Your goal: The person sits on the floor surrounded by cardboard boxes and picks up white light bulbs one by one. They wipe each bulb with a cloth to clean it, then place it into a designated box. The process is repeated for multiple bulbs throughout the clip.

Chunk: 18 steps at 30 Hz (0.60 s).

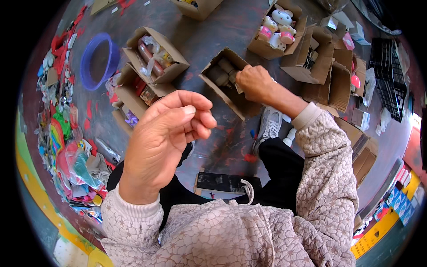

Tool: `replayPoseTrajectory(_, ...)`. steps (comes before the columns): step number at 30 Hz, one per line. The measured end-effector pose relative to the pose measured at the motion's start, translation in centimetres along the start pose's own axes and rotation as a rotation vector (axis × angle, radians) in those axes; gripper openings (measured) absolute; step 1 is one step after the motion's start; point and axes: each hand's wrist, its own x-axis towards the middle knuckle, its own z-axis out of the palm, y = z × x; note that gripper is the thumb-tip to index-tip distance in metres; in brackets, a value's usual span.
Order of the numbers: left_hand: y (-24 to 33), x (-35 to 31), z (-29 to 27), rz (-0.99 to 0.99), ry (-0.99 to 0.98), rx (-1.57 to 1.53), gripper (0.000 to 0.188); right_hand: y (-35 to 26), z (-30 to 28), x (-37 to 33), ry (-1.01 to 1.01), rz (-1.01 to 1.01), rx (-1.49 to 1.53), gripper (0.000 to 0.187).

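Note:
My right hand (255, 83) reaches over an open cardboard box (222, 95) on the floor in front of me. Its fingers are closed around a tan piece (239, 87), mostly hidden under them. Inside that box lie several dull tan, rounded block-like pieces (218, 75). In mid-air, left of the box and nearer to me, I hold my left hand (164, 127) palm inward. Its fingers are loosely bent and nothing shows between them.
Left of the box, another carton (175, 66) holds wrapped items, near a purple plastic ring-shaped basin (84, 66). Rabbit figures (282, 18) fill a carton at the far right. More cartons (320, 62) stand nearby. Scraps and bags (75, 164) pile along the left. My shoe (270, 127) is beside the box.

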Motion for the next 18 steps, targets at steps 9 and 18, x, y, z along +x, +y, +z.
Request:
replayPoseTrajectory(9, -0.2, -0.4, -0.4, 0.001, 0.007, 0.008, 0.020, -4.3, 11.1, 0.7, 0.111, -0.210, -0.316, 0.016)
replayPoseTrajectory(18, -0.3, -0.2, -0.4, -0.015, 0.010, 0.038, 0.019, 0.7, 11.2, 2.1, -0.383, 0.102, 0.404, 0.041)
